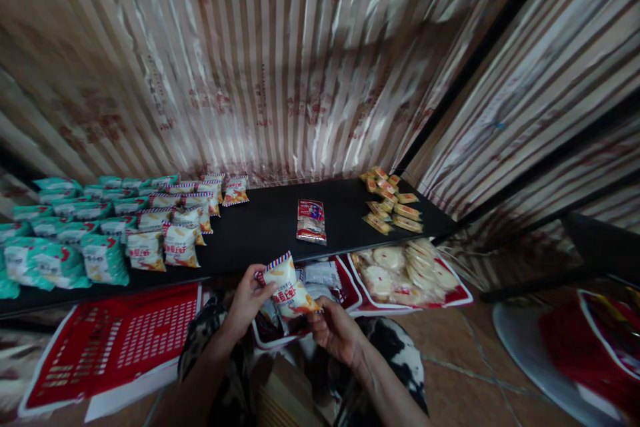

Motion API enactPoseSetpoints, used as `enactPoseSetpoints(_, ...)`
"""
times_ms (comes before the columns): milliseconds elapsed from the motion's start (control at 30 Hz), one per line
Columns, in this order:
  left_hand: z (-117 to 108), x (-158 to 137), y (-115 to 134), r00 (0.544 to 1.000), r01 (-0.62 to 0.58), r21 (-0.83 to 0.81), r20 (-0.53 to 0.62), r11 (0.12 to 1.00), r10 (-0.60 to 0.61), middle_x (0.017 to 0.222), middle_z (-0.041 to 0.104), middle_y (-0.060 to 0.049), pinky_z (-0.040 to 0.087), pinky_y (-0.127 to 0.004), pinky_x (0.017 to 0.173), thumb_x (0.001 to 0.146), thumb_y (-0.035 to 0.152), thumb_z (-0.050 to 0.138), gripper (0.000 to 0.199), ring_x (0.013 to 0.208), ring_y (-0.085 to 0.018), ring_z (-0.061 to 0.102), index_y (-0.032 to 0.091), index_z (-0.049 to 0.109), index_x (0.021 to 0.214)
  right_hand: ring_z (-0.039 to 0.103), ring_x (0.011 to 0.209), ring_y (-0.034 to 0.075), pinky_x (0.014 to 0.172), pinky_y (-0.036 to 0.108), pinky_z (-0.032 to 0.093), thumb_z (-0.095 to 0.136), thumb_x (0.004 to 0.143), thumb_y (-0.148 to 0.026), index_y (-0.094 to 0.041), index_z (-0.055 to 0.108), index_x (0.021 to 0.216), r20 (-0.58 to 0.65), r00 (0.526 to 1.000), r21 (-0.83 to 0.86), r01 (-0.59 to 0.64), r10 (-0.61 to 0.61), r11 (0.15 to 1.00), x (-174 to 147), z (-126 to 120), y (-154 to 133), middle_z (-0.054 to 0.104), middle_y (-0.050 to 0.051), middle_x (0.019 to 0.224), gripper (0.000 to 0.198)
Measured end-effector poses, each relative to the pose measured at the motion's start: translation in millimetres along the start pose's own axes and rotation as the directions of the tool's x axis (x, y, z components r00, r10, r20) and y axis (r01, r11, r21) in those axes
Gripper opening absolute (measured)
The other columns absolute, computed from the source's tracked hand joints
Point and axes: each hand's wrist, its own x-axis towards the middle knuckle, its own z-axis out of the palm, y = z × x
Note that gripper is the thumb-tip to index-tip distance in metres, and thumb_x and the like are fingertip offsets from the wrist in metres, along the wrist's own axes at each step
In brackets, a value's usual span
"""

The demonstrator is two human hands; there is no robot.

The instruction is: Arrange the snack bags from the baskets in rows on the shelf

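Between my two hands is a white and orange snack bag (289, 288) with a striped top edge and red lettering, tilted above a red basket (350, 285). My left hand (250, 297) pinches its upper left corner. At its lower right corner, my right hand (333, 327) grips the edge. On the black shelf (260, 223), matching snack bags (181, 245) stand in rows at the left, beside rows of teal bags (105, 259). Grey packets (323, 275) lie in the basket below my hands, partly hidden by the bag.
A red and silver packet (311, 220) lies mid-shelf. Small yellow packets (385, 197) are piled at its right end. Below stand a basket of round, pale wrapped pieces (383, 273) and an upturned-looking red basket (125, 333). A red container (575, 340) is at far right.
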Motion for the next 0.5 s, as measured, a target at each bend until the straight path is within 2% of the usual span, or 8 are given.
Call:
enactPoseSetpoints(100, -1.5, -4.0, 10.4, 0.998, -0.027, -0.054, -0.053, 0.998, 0.024, 0.088, 0.067, -0.002, 0.050, -0.026, 0.072, 0.059, 0.036, 0.075, 0.048, 0.080, -0.016, 0.065, 0.020, 0.048, 0.095, 0.037, 0.037, 0.003, 0.037, 0.013, 0.024, 0.049, 0.081, -0.030, -0.014, 0.054, 0.062, -0.170, 0.967, -0.305, 0.131, -0.189, 0.943, 2.1, 6.2, 3.5, 0.052, -0.002, 0.050, 0.026)
enactPoseSetpoints(133, -1.5, -4.3, 13.6, 0.997, -0.036, -0.061, -0.068, 0.998, 0.032, 0.088, 0.066, -0.002, 0.050, -0.025, 0.072, 0.060, 0.036, 0.075, 0.048, 0.080, -0.016, 0.065, 0.020, 0.048, 0.096, 0.040, 0.039, 0.005, 0.039, 0.015, 0.026, 0.050, 0.082, -0.034, -0.015, 0.057, 0.062, -0.173, 0.941, -0.448, 0.189, -0.292, 0.874, 2.4, 7.7, 3.7, 0.055, -0.001, 0.051, 0.028)
enactPoseSetpoints(200, -1.3, -2.2, 19.4, 0.994, -0.051, -0.049, -0.095, 0.997, 0.046, 0.088, 0.066, -0.002, 0.050, -0.025, 0.071, 0.059, 0.035, 0.075, 0.048, 0.080, -0.016, 0.064, 0.019, 0.048, 0.096, 0.047, 0.047, 0.009, 0.045, 0.020, 0.033, 0.053, 0.079, -0.042, -0.016, 0.059, 0.060, -0.096, 0.862, -0.696, 0.299, -0.498, 0.652, 2.6, 10.1, 2.7, 0.057, 0.001, 0.054, 0.033)
enactPoseSetpoints(267, -1.9, 2.8, 24.4, 0.992, -0.062, -0.018, -0.109, 0.998, 0.060, 0.089, 0.066, -0.003, 0.050, -0.026, 0.071, 0.057, 0.035, 0.075, 0.050, 0.081, -0.017, 0.064, 0.019, 0.049, 0.097, 0.055, 0.060, 0.015, 0.055, 0.025, 0.041, 0.053, 0.078, -0.050, -0.017, 0.064, 0.066, 0.004, 0.775, -0.807, 0.375, -0.632, 0.455, 3.3, 12.5, 1.0, 0.061, 0.002, 0.060, 0.037)
enactPoseSetpoints(300, -2.7, 5.9, 26.6, 0.991, -0.070, -0.002, -0.111, 0.998, 0.069, 0.089, 0.066, -0.003, 0.051, -0.026, 0.071, 0.057, 0.036, 0.075, 0.052, 0.082, -0.017, 0.064, 0.019, 0.049, 0.098, 0.058, 0.067, 0.018, 0.060, 0.027, 0.043, 0.053, 0.077, -0.053, -0.017, 0.067, 0.075, 0.034, 0.741, -0.817, 0.406, -0.670, 0.408, 4.0, 14.1, 0.2, 0.064, 0.003, 0.066, 0.038)
enactPoseSetpoints(333, -3.9, 9.1, 28.8, 0.991, -0.076, 0.009, -0.109, 0.997, 0.077, 0.091, 0.066, -0.004, 0.051, -0.027, 0.072, 0.057, 0.036, 0.074, 0.054, 0.082, -0.018, 0.065, 0.018, 0.049, 0.101, 0.060, 0.075, 0.020, 0.066, 0.030, 0.046, 0.054, 0.075, -0.055, -0.018, 0.068, 0.087, 0.053, 0.721, -0.810, 0.435, -0.691, 0.392, 4.9, 16.2, -0.6, 0.067, 0.004, 0.074, 0.041)
enactPoseSetpoints(400, -7.6, 15.0, 32.6, 0.994, -0.084, 0.018, -0.071, 0.996, 0.085, 0.095, 0.066, -0.005, 0.052, -0.029, 0.074, 0.059, 0.038, 0.072, 0.061, 0.083, -0.018, 0.065, 0.018, 0.048, 0.111, 0.062, 0.089, 0.024, 0.078, 0.034, 0.047, 0.062, 0.070, -0.055, -0.018, 0.065, 0.106, 0.060, 0.711, -0.784, 0.467, -0.700, 0.408, 6.7, 22.3, -2.2, 0.069, 0.007, 0.091, 0.051)
enactPoseSetpoints(500, -14.6, 21.9, 37.0, 0.995, -0.092, 0.035, 0.028, 0.995, 0.091, 0.100, 0.066, -0.005, 0.052, -0.030, 0.076, 0.063, 0.038, 0.069, 0.073, 0.086, -0.018, 0.065, 0.018, 0.041, 0.126, 0.059, 0.103, 0.027, 0.089, 0.036, 0.045, 0.075, 0.060, -0.047, -0.018, 0.065, 0.108, 0.065, 0.725, -0.769, 0.474, -0.685, 0.428, 9.1, 36.9, -6.2, 0.067, 0.010, 0.107, 0.057)
